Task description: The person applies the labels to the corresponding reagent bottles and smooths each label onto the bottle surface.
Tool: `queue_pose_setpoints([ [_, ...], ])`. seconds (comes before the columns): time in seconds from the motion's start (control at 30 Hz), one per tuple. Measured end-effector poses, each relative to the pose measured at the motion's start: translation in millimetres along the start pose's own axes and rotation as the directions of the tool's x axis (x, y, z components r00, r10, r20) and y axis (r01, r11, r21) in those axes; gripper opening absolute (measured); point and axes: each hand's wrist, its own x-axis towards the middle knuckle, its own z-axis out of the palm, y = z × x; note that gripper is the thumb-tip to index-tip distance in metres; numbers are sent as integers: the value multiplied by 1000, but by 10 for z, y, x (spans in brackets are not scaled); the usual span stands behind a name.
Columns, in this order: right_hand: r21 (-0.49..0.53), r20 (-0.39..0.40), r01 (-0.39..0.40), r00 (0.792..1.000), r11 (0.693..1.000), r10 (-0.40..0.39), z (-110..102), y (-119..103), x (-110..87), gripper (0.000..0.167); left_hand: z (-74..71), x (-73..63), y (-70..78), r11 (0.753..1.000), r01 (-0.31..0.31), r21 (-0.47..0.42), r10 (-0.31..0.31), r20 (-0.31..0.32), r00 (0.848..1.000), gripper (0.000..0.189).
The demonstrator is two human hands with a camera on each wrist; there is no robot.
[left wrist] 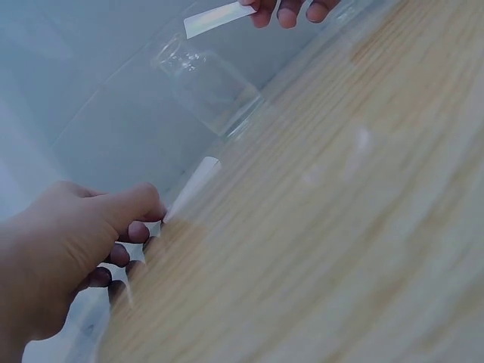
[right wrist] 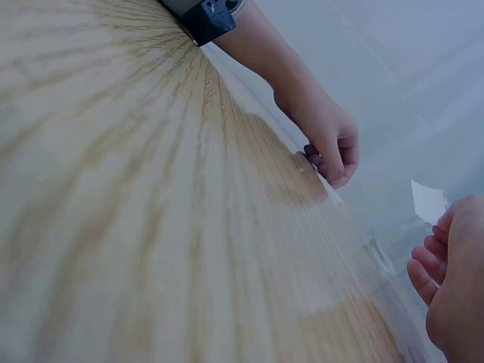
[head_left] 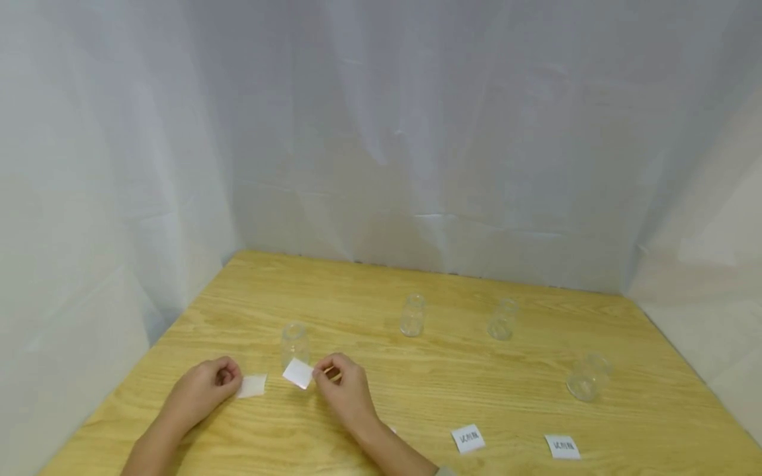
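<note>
My right hand (head_left: 350, 389) pinches a small white label (head_left: 297, 373) by its right edge, between thumb and forefinger. The label is raised in front of a clear glass bottle (head_left: 294, 338), which stands upright on the wooden table; in the left wrist view it is level with the bottle's neck (left wrist: 175, 57). To the left, my left hand (head_left: 201, 390) is down near the tabletop, thumb and forefinger pinching the end of a blank white paper piece (head_left: 253, 385). That paper slants up from the fingers in the left wrist view.
Three more clear glass bottles stand farther right: two toward the back (head_left: 413, 316) and one at the right (head_left: 586, 380). Two white labels with black characters (head_left: 468, 437) lie near the front. A small white corner (head_left: 391, 428) shows beside my right forearm. White sheeting (head_left: 405, 132) surrounds the table.
</note>
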Motion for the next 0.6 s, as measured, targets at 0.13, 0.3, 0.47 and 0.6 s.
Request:
queue_pose_setpoints([
  [0.13, 2, 5, -6, 1000, 1000, 6, -2, -10, -5, 4, -3, 0, -10, 1000, -13, 17, 13, -13, 1000, 9],
  [0.3, -2, 11, -15, 1000, 1000, 15, -5, -25, -5, 4, 6, 2, -19, 1000, -13, 24, 13, -27, 1000, 9],
  [0.47, 2, 8, -21, 1000, 1000, 21, -6, -22, -4, 3, -3, -3, -19, 1000, 3, 12, -3, -36, 999, 7],
  [0.6, -1, 4, -10, 1000, 1000, 10, -10, -7, 0, 4, -3, -1, 3, 1000, 2, -1, -2, -56, 998, 5],
])
